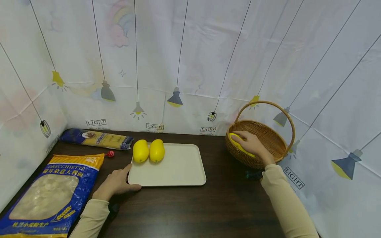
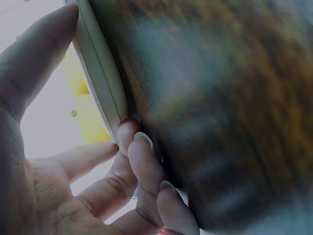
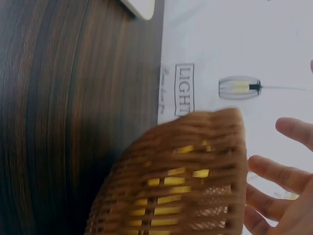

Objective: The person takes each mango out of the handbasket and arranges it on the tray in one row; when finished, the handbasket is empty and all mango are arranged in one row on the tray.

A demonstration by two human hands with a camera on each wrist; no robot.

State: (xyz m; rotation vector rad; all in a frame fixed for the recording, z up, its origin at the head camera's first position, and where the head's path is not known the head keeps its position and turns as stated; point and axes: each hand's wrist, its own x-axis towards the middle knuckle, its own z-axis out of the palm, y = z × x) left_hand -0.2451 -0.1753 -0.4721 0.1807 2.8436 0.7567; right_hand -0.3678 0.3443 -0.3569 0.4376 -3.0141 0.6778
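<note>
At the left end of a white tray (image 1: pixel 178 168), my left hand (image 1: pixel 117 181) holds the corner, thumb along the front edge and fingers at the side. The left wrist view shows its fingertips touching the tray's rim (image 2: pixel 103 73). Two yellow lemon-like fruits (image 1: pixel 148 151) lie side by side at the tray's back left. My right hand (image 1: pixel 253 145) reaches into a wicker basket (image 1: pixel 272 140), over another yellow fruit (image 1: pixel 242 146). In the right wrist view its fingers (image 3: pixel 279 174) are spread loosely behind the basket rim, without a visible grip; yellow shows through the weave.
A large blue and yellow orecchiette bag (image 1: pixel 44 191) lies at the left. Behind it is a long pasta packet (image 1: pixel 98 138), with a small red wrapped item (image 1: pixel 110 154) nearby. The basket's tall handle (image 1: pixel 293 125) arches up beside the printed curtain (image 1: pixel 190 59).
</note>
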